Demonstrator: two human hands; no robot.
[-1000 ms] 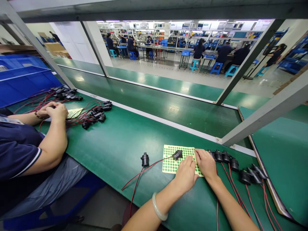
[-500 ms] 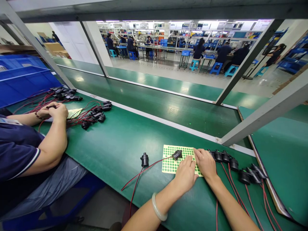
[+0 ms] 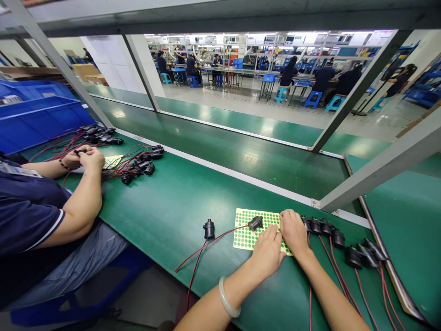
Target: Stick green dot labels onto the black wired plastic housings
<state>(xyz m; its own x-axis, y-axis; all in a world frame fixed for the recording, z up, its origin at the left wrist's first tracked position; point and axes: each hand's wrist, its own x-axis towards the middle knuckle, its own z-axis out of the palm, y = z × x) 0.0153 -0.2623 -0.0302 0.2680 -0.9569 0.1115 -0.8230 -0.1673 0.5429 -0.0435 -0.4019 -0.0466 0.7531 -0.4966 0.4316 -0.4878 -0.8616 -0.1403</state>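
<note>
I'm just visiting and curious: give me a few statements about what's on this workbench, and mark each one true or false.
1. Both hands, left hand and right hand, rest on the sheet of green dot stickers. True.
2. The sticker sheet lies on a red tabletop. False: the bench surface is green.
3. A row of black parts with red wires lies to the right of the right hand. True.
4. The single black part left of the sheet is held in the left hand. False: it stands alone on the bench.
5. The left wrist wears a pale bangle. True.
</note>
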